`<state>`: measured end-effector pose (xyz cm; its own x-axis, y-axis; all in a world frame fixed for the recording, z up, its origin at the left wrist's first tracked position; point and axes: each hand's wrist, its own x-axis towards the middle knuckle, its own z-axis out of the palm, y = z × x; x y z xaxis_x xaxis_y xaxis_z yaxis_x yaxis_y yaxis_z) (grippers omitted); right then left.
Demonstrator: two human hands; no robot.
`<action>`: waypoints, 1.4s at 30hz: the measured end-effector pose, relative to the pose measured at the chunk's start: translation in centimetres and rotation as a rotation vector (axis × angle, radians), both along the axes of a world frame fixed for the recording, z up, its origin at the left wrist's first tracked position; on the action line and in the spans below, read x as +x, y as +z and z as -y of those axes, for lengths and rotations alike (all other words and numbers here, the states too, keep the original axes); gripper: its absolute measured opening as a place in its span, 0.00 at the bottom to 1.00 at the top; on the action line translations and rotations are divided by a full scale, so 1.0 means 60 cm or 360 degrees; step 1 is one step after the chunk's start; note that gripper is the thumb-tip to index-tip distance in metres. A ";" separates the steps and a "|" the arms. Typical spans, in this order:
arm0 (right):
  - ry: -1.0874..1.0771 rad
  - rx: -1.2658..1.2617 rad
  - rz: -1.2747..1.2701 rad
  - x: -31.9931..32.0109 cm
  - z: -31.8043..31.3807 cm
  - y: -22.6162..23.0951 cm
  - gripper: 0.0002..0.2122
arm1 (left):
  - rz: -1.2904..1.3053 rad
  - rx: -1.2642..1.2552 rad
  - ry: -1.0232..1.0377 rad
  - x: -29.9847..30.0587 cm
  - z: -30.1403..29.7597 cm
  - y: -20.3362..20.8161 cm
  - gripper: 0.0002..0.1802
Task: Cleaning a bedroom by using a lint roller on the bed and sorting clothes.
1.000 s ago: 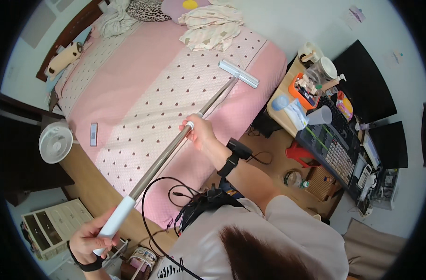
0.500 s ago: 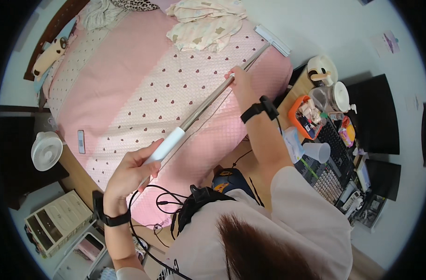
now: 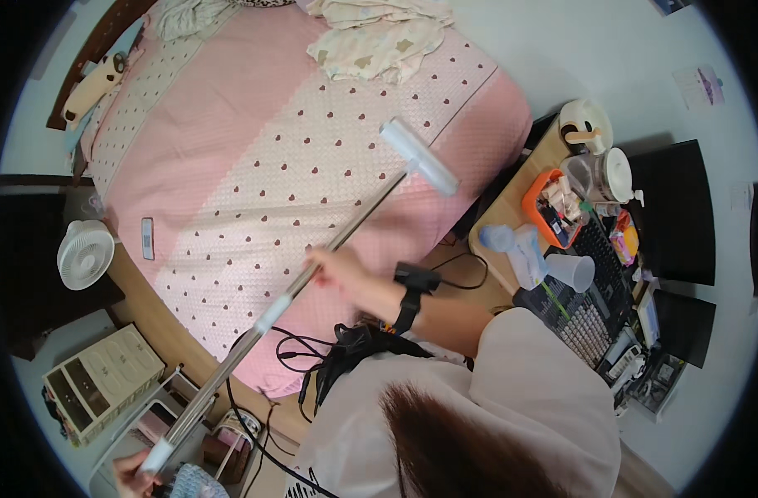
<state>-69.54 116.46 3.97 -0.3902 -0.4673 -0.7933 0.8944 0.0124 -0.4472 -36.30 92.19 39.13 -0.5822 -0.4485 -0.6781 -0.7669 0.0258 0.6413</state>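
A long-handled lint roller with a metal pole (image 3: 364,212) runs diagonally over the bed, its white roller head (image 3: 419,156) on or just above the pink quilted bedspread (image 3: 271,178). My right hand (image 3: 336,270), slightly blurred, is closed around the middle of the pole, above a white sleeve on it. Low at the left, my left hand (image 3: 131,475) grips the white end of the handle; the picture's rim cuts off part of that arm.
A crumpled patterned cloth (image 3: 387,37) lies at the bed's far side, and a phone-like device (image 3: 147,238) near its left edge. On the left are a white fan (image 3: 86,255) and a drawer unit (image 3: 105,382). The right-hand desk holds an orange basket (image 3: 553,209), a plastic cup (image 3: 571,271) and keyboards.
The lint roller has been drawn back toward the lower left, its head leaving the bed's far right corner area. My left hand has dropped to the lower left; my right hand has come nearer.
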 end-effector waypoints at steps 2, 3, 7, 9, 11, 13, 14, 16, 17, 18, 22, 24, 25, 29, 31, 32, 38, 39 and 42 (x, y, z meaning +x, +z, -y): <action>0.0036 -0.0031 0.0073 0.033 0.004 0.026 0.07 | 0.0294 0.0270 -0.0070 0.060 0.058 0.028 0.12; 0.0032 -0.0034 0.0065 0.038 0.000 0.029 0.07 | 0.0210 0.0183 -0.0080 0.061 0.054 0.026 0.12; -0.0095 0.0055 0.0029 -0.010 -0.033 -0.021 0.07 | 0.0104 -0.0101 -0.0051 0.057 0.051 -0.079 0.25; -0.0455 0.0061 -0.0067 -0.066 -0.054 -0.052 0.05 | 0.0182 0.0041 0.0032 -0.052 0.023 -0.152 0.23; -0.0417 0.0149 -0.0217 -0.136 -0.082 -0.099 0.05 | -0.0007 0.0020 -0.0029 -0.117 0.001 -0.223 0.23; -0.0772 0.0157 -0.0479 -0.207 -0.124 -0.130 0.07 | 0.0040 0.0172 -0.0242 -0.220 -0.029 -0.270 0.21; -0.0895 0.0191 -0.0642 -0.249 -0.146 -0.151 0.08 | -0.0080 0.0048 -0.0432 -0.269 -0.062 -0.286 0.21; -0.1089 0.0406 -0.0748 -0.337 -0.206 -0.185 0.08 | -0.0271 0.0086 -0.0599 -0.343 -0.114 -0.316 0.21; -0.1093 0.0417 -0.0744 -0.348 -0.218 -0.210 0.08 | -0.0256 0.0070 -0.0605 -0.364 -0.136 -0.311 0.21; -0.1123 0.0464 -0.0723 -0.357 -0.232 -0.235 0.08 | -0.0252 0.0060 -0.0616 -0.378 -0.147 -0.305 0.21; -0.0532 0.0453 -0.0921 -0.200 -0.121 -0.111 0.08 | -0.0054 -0.0152 -0.0542 -0.226 -0.055 -0.238 0.23; -0.0583 0.0245 -0.0200 -0.099 -0.038 -0.077 0.09 | -0.0149 -0.0397 0.0013 -0.074 -0.036 -0.157 0.21; -0.0268 0.0262 -0.0347 -0.052 -0.022 -0.046 0.09 | -0.0218 -0.0485 0.0107 0.007 -0.023 -0.128 0.21; 0.0017 0.0063 -0.0019 0.032 0.008 -0.001 0.10 | -0.0287 -0.0724 -0.0181 0.078 -0.019 -0.036 0.15; 0.0121 0.0059 -0.0112 0.017 -0.003 -0.024 0.10 | -0.0167 -0.0440 0.0276 0.164 0.011 -0.058 0.19; 0.0083 0.0201 -0.0254 -0.008 -0.012 -0.038 0.10 | -0.0208 -0.0460 0.0283 0.085 -0.019 -0.088 0.22; 0.0437 0.0909 -0.1722 -0.325 -0.182 -0.235 0.09 | 0.0041 0.0129 -0.0096 -0.261 -0.117 -0.365 0.19; -0.0184 0.0904 -0.1297 -0.403 -0.241 -0.297 0.12 | -0.0069 0.0178 -0.0264 -0.324 -0.152 -0.393 0.18; 0.0174 0.1009 -0.1250 -0.402 -0.218 -0.255 0.11 | -0.0243 0.0238 -0.0259 -0.317 -0.171 -0.421 0.18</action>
